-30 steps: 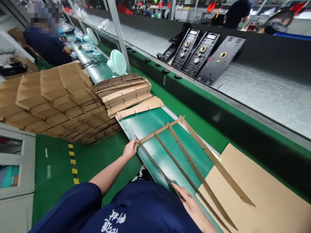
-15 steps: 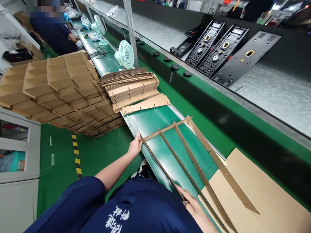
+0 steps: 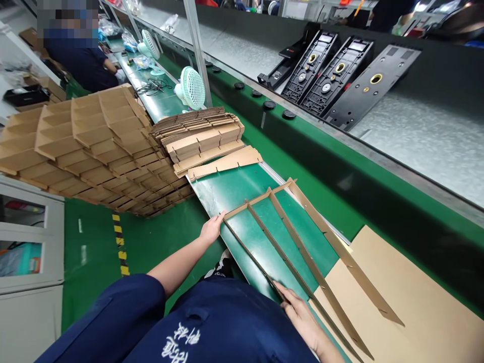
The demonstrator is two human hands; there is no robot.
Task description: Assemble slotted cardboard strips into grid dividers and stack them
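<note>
A partly joined cardboard divider frame lies on the green bench, with several long cardboard strips (image 3: 298, 247) slotted into one cross strip (image 3: 259, 199). My left hand (image 3: 212, 228) is closed on the near corner, where the cross strip meets the nearest long strip (image 3: 245, 246). Farther along that same nearest strip, close to my body, my right hand (image 3: 298, 308) grips it between thumb and fingers. The strip's end beyond my right hand is hidden. The far ends of the other strips spread over a flat cardboard sheet (image 3: 408, 282).
Slotted cardboard strips (image 3: 204, 141) are stacked at the bench's far end. A tall pile of assembled dividers (image 3: 83, 146) stands at left. Beyond are a mint-green fan (image 3: 192, 88) and a seated person (image 3: 75, 55). Black plastic housings (image 3: 340, 75) rest on the conveyor at right.
The nearest strip's corner has gone down level with the cross strip, and my left fingers have come over it. My right hand has shifted slightly along the same strip. My view has turned a little.
</note>
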